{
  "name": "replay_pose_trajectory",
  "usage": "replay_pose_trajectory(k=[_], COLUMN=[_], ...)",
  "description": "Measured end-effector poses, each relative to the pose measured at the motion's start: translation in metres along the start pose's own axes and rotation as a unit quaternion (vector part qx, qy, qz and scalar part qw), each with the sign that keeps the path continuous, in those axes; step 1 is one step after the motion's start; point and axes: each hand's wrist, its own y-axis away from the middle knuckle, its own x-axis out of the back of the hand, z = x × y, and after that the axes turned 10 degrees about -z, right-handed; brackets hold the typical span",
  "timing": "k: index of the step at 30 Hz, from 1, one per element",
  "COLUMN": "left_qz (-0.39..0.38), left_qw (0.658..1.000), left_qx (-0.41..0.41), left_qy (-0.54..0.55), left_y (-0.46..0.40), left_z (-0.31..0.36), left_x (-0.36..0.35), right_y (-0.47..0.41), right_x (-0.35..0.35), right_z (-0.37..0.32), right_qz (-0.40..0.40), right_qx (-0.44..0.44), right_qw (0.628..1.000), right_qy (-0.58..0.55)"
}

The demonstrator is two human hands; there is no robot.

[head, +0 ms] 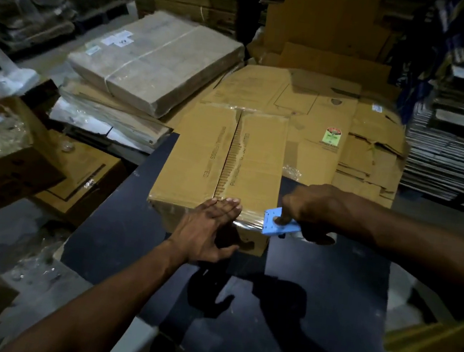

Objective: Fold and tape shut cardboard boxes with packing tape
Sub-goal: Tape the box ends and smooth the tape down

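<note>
From the head camera, a corrugated cardboard box (224, 159) lies on a dark, smooth, matte table (279, 316), a little toward twelve o'clock of the frame's centre. Its two top flaps meet along a centre seam whose torn liner exposes ribbed fluting. Glossy clear tape (248, 221) wrinkles over the near edge.

The left hand (208, 229) lies flat, fingers straight and together, pressing the box's near corner at the seam, with the thumb spread down the front face. The right hand (309, 207), at three o'clock from the left, curls around a light-blue plastic tape cutter (276, 224), a flat perforated plate touching the taped edge; one fingertip presses on the plate.

Behind the box, toward twelve and one o'clock, flattened cardboard sheets (336, 125) lie stacked, creased and frayed. At ten o'clock sits a grey wrapped bundle (158, 58) bound by a strap. At nine o'clock an open carton (3, 161) holds crinkled clear plastic.
</note>
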Motion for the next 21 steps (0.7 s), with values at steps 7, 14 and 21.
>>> replay_pose_trajectory(k=[7,14,21], left_qz=[-0.055,-0.061,-0.072], left_qw=[0.99,0.993,0.994], left_qx=[-0.083,-0.072,-0.067], left_qy=[-0.098,-0.07,-0.055], left_y=[-0.023,-0.026,-0.026], left_z=[0.021,0.035,0.039], left_x=[0.017,-0.005,0.0], right_y=[0.002,0.012,0.032], right_x=[-0.01,-0.02,-0.035], right_z=[0.005,0.013,0.024], right_qz=[0.024,0.049,0.041], right_qx=[0.016,0.05,0.005], right_qw=[1.0,0.996,0.999], right_qy=[0.004,0.055,-0.02])
